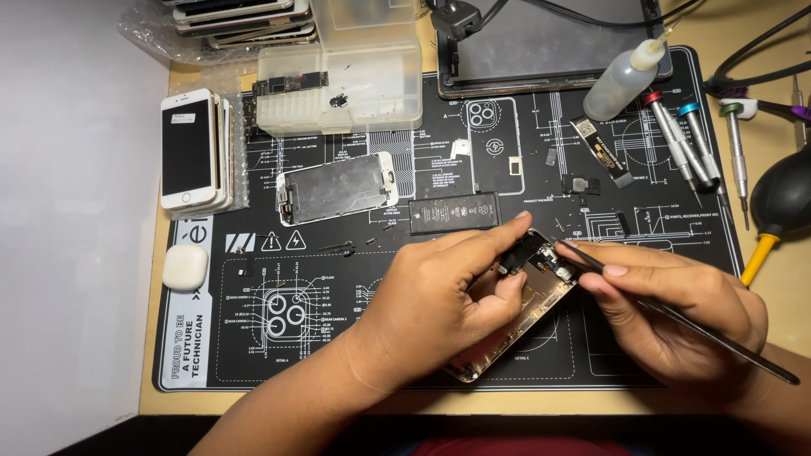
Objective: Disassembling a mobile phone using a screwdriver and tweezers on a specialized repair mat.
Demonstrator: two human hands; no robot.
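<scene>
My left hand grips an opened gold phone housing on the black repair mat, thumb and forefinger pinching a black flex part at its top end. My right hand holds a thin black tool like a pen, its tip touching the housing's upper end beside my left fingertips. A black phone battery lies just above the hands, and a removed screen panel lies face down to its left.
A stack of white phones and a white earbud case sit at the left. Clear plastic boxes stand at the back, a squeeze bottle and screwdrivers at back right, a black air blower at right.
</scene>
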